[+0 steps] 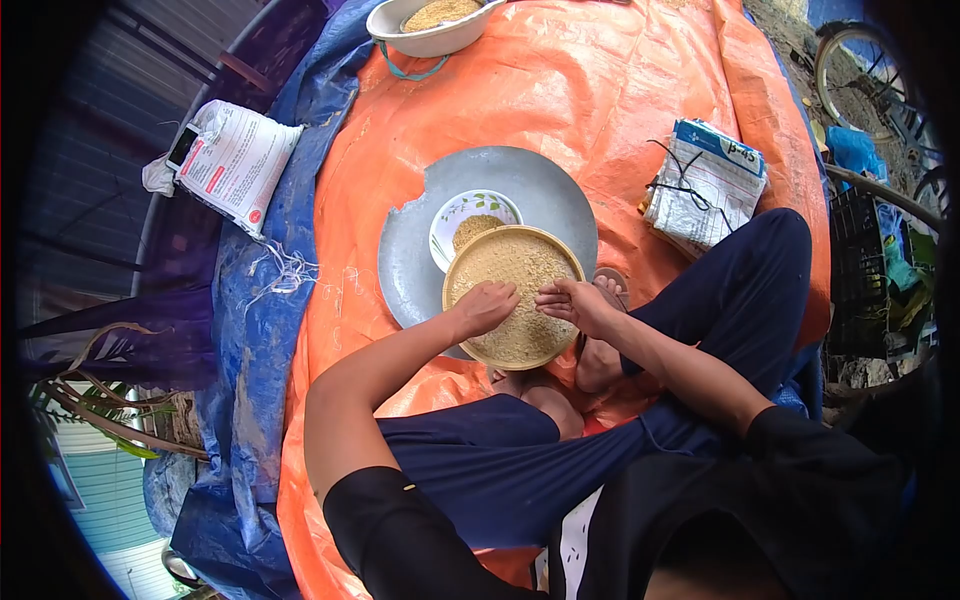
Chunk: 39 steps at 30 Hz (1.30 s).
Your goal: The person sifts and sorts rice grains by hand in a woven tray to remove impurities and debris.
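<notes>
A round woven basket (577,258) with a raised rim sits in front of my crossed legs, its bottom covered with pale, husky grain (525,335). Over the left part of the grain is my left hand (486,307), fingers curled in. My right hand (577,306) hovers at the right side, thumb and fingers pressed together. Anything in either pinch is too small to make out. Partly under the basket, a white plate (507,207) with a green leaf pattern holds more grain (473,231). Both rest on a grey round metal tray (560,190) with a jagged left edge.
An orange tarp (500,90) covers the ground, bordered by a blue tarp (250,350). A white basin (440,42) of grain stands far back. Folded sacks (705,190) lie right; a printed white sack (240,165) lies left. A black crate (857,270) and bicycle wheel (825,75) are at right.
</notes>
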### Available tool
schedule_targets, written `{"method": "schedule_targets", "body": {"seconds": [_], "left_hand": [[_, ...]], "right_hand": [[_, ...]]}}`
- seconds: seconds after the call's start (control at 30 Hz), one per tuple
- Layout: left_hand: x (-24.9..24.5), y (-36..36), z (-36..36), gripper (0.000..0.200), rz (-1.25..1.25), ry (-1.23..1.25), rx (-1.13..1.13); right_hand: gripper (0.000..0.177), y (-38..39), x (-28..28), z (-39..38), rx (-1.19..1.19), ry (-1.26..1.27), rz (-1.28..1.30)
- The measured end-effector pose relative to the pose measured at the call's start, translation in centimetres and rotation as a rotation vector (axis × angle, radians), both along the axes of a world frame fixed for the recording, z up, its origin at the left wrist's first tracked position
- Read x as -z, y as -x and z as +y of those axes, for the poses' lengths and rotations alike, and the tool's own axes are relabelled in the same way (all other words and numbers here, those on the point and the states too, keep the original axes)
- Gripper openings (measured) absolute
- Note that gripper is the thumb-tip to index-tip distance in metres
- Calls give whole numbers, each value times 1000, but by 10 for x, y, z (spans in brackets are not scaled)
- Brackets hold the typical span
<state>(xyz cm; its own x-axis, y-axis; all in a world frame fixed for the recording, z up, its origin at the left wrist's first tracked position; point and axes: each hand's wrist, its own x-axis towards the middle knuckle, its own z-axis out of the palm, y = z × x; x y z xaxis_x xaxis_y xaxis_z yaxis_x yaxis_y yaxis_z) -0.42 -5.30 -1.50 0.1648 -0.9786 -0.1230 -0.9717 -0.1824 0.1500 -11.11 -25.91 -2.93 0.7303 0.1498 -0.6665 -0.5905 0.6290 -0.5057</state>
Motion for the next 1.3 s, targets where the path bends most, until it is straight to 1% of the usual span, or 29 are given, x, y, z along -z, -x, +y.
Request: {"method": "schedule_targets", "body": {"seconds": [0.1, 0.37, 0.8, 1.1, 1.3], "left_hand": [[-2, -1, 0, 8, -13, 25, 84], [5, -2, 0, 8, -17, 12, 80], [1, 0, 1, 9, -42, 26, 86], [-2, 0, -2, 10, -59, -16, 142], [1, 1, -3, 10, -157, -39, 206]], "right_hand": [[40, 0, 0, 0, -3, -6, -8], [39, 0, -2, 1, -39, 42, -28], [36, 0, -1, 2, -55, 66, -44], [38, 1, -3, 2, -128, 119, -73], [39, 2, -3, 2, -141, 123, -80]]}}
